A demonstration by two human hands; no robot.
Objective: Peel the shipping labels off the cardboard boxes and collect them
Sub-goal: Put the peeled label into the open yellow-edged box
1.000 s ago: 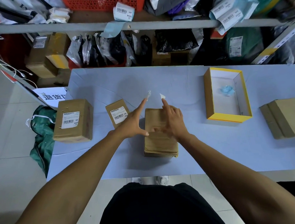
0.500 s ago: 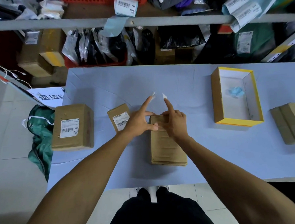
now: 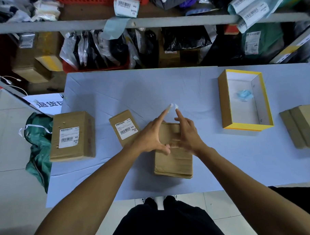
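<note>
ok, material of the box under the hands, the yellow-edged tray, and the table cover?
Box under the hands: brown cardboard, matte, creased, apparently under clear tape. Yellow-edged tray: stiff paperboard, looks like a box lid, white inside, smooth yellow rim. Table cover: pale blue sheet with fold creases; paper or thin fabric, can't tell.

Both hands meet over a plain cardboard box lying at the near middle of the pale blue table. The left hand and the right hand each point an index finger forward, tips nearly together, thumbs meeting above the box top; a small white scrap clings to each fingertip. Left of them lie a small labelled box and, further left, a larger labelled box, both with barcoded shipping labels facing up. To the right stands an open yellow-edged box holding a crumpled blue scrap, and another cardboard box sits at the right edge
</note>
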